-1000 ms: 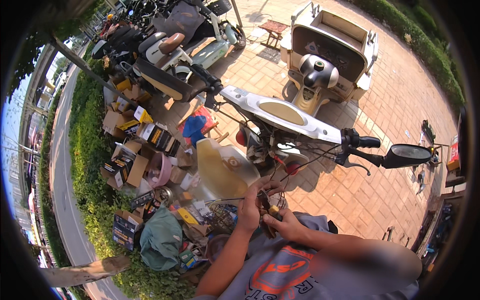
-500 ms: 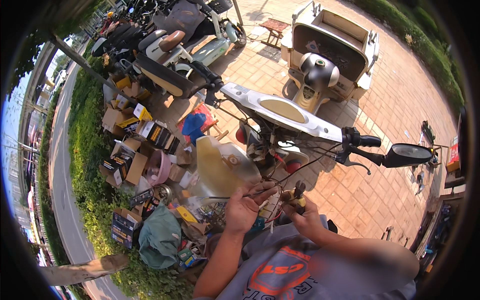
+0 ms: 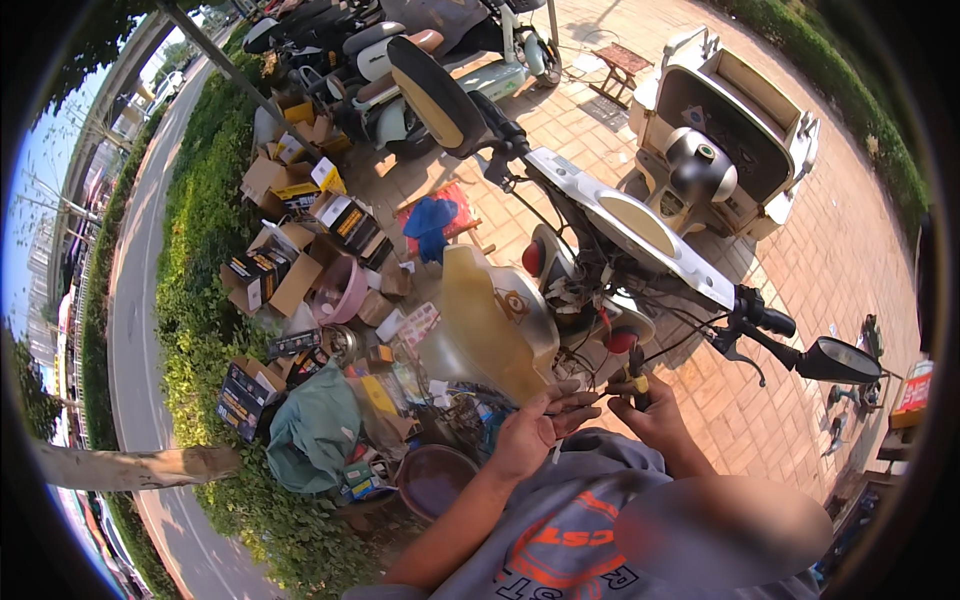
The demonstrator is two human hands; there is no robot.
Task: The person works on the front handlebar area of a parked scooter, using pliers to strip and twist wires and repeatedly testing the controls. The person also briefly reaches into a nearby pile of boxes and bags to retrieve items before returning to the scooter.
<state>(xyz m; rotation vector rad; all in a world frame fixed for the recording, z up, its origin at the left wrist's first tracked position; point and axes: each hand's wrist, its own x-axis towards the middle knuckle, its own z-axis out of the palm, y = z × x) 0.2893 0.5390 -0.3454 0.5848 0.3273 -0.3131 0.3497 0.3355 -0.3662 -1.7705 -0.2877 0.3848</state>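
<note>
Close before my body, my left hand has its fingers bent around a thin dark wire, whose end points toward my right hand. My right hand grips yellow-and-black pliers, jaws upward, just right of the left fingertips; whether the jaws touch the wire is too small to tell. Ahead stands a scooter with its white handlebar cover tilted down to the right. Loose wiring hangs below the bar. A cream front panel sits left of the wiring.
Open cardboard boxes, a pink basin, a brown basin and a green cloth crowd the left side by a hedge. A brake lever and mirror jut out right. Behind stands a white cargo tricycle.
The view has swung, shifting the scooter rightward and tilting it more steeply. My hands have come closer together, with the pliers now beside the left fingertips.
</note>
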